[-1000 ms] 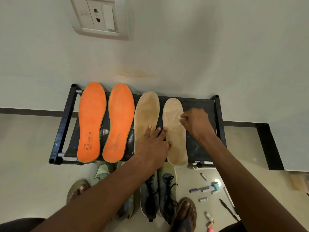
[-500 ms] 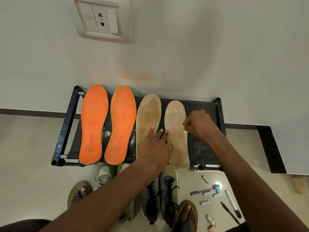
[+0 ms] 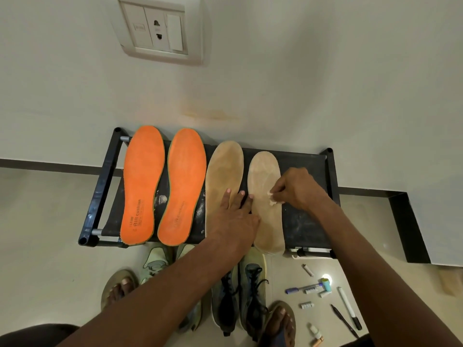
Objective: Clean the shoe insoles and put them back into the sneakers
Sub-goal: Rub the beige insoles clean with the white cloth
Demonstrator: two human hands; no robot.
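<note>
Now the right hand pinches a small white wad against the pale insole; the left hand, fingers straight and slightly spread, presses flat just beside it.

Two orange insoles, two tan insoles, black rack, cream wall.
</note>
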